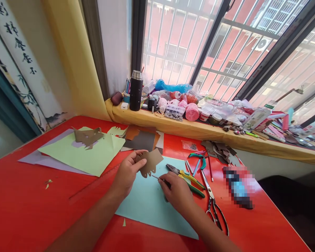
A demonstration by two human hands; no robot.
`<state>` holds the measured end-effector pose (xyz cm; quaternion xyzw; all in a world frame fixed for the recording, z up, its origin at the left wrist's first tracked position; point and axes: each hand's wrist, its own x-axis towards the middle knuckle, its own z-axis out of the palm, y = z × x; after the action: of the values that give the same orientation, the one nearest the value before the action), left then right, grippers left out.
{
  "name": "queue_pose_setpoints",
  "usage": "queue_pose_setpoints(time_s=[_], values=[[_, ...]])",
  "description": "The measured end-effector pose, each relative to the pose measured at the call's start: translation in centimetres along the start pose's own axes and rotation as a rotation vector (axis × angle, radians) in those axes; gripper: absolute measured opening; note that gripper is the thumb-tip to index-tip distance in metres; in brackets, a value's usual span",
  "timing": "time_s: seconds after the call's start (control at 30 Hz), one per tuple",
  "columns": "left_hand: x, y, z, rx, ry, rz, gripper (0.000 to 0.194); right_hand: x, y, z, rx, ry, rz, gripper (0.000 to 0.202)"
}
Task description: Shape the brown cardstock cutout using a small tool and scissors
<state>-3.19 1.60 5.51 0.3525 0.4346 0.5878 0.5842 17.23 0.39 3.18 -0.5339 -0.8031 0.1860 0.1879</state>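
Between the thumb and fingers of my left hand [128,172] is a brown card cutout [152,161], raised above a light blue sheet [149,204]. Its lower edge is scalloped, with small holes near it. My right hand [177,190] grips a thin tool with a narrow metal tip [155,177], close below the card's lower edge; whether the tip touches is hard to tell. Most of the tool is hidden in the fingers. Just beyond my right hand lie pliers [193,179] with yellow and green handles. Long scissors [210,194] rest to their right.
Pale green paper [94,159] and a brown cutout [85,137] lie at left. Green-handled cutters [203,161], a red pencil [210,169] and dark scraps [220,150] are at right. A black flask [135,91] stands on the cluttered windowsill. A blurred item [238,187] sits near the right edge.
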Motion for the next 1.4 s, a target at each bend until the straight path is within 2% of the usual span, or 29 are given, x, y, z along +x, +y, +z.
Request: queue_pose_setpoints(time_s=[0.17,0.37,0.53,0.63,0.77,0.87,0.97,1.13,1.27,1.4], values=[[-0.7,-0.1,0.7,0.02,-0.091,-0.035,0.047,2.0,-0.8,0.6,-0.155,0.018,-0.04,0.016],[-0.9,-0.3,1.0,0.04,-0.149,-0.046,0.04,3.3,-0.2,1.9,-0.167,0.053,-0.011,0.02],[-0.8,-0.7,0.7,0.061,-0.177,-0.069,0.038,2.3,1.9,1.7,0.009,0.089,-0.057,0.017],[-0.8,-1.3,0.6,0.105,-0.188,-0.091,0.034,1.3,2.9,0.7,0.207,0.149,0.001,0.021],[-1.0,-2.0,0.9,0.219,-0.208,-0.128,0.036,0.7,2.9,-1.1,0.512,0.158,0.14,0.037],[-1.2,-2.3,1.4,0.308,-0.209,-0.143,0.039,0.5,2.4,-1.5,0.661,0.109,0.149,0.043],[-1.4,-2.7,1.7,0.381,-0.21,-0.18,0.042,0.0,2.1,-0.7,0.723,0.061,0.139,0.044],[-1.4,-3.4,1.9,0.385,-0.28,-0.188,0.04,-1.2,2.3,0.4,0.827,-0.101,0.164,0.042],[-1.1,-4.0,1.4,0.279,-0.349,-0.257,0.046,-1.3,2.9,-0.2,0.848,-0.026,0.206,0.038],[-0.6,-4.3,0.8,0.232,-0.34,-0.23,0.051,-1.0,3.4,-0.7,0.842,0.027,0.21,0.039]])
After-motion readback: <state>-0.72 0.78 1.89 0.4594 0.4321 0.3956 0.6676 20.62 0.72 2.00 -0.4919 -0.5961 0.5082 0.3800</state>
